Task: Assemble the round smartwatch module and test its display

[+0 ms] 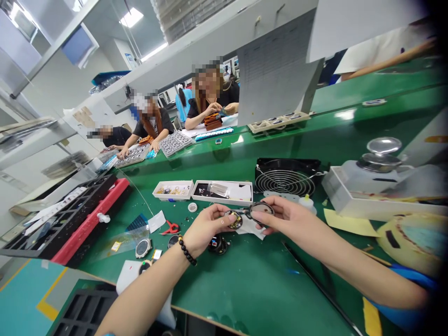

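Note:
My left hand [210, 227], with a black bead bracelet at the wrist, is closed on an open round watch body [235, 221] whose small yellow and dark inner parts show. My right hand [282, 215] pinches a round watch cover [261, 211] with a dark rim, thumb across its face. The two pieces are held side by side, close together; whether something joins them I cannot tell. A crumpled white cloth [251, 228] lies beneath them. Below my left hand sits a dark watch [217, 244] on the green bench.
Red-handled cutters [171, 227] and a silver watch [143, 248] lie to the left. Behind are white parts boxes [224, 201] and a black fan [289, 179]. A dispenser bottle [376, 170] stands right; a dark rod [318, 284] lies near my right forearm. Co-workers sit across the bench.

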A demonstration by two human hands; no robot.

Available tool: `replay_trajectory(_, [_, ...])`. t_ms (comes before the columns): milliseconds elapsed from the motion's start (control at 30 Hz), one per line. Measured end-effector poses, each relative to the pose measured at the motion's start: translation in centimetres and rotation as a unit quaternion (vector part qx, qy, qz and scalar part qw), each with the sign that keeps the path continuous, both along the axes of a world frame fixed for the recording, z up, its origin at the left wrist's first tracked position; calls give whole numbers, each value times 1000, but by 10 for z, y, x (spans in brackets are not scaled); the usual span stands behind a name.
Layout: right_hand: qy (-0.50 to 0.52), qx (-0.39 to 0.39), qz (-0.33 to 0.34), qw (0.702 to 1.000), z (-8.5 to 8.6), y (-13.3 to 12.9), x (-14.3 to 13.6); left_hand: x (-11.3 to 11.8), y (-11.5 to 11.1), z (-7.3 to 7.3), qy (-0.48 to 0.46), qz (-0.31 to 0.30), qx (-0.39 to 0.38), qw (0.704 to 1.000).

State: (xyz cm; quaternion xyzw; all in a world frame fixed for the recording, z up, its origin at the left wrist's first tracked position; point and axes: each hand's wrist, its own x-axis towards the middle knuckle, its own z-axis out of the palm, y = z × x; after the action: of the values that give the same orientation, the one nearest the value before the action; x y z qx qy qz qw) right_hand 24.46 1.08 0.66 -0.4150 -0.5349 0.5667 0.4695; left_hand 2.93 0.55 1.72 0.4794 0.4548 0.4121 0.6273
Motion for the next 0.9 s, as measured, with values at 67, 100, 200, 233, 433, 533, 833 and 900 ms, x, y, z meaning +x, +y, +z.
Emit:
replay_trajectory(67, [-12,4,1,1000,1,-1,0,-1,1,0,28,-3,12,1000])
replay_trajectory(100, [-17,7,0,1000,2,-1,-1,-1,2,0,49,-4,24,998])
replay_trajectory(200, [-27,14,1,1000,4,-2,-2,-3,3,-1,90,-2,53,995])
replay_trajectory(233, [-28,13,2,1000,4,-2,-2,-3,3,-1,85,0,52,995])
replay_trajectory(433, [-27,26,0,999,-6,1,-2,2,-2,2,-13,5,-8,1000])
replay_trajectory(533, [-50,52,-5,997,-12,-1,-4,4,-4,3,-5,2,-17,1000])
replay_trajectory(833, [-144,99,-13,985,-19,-9,-10,8,-10,-2,25,-54,8,998])
replay_trajectory(900, [-158,103,-16,982,-19,-11,-11,9,-11,-2,19,-54,7,998])
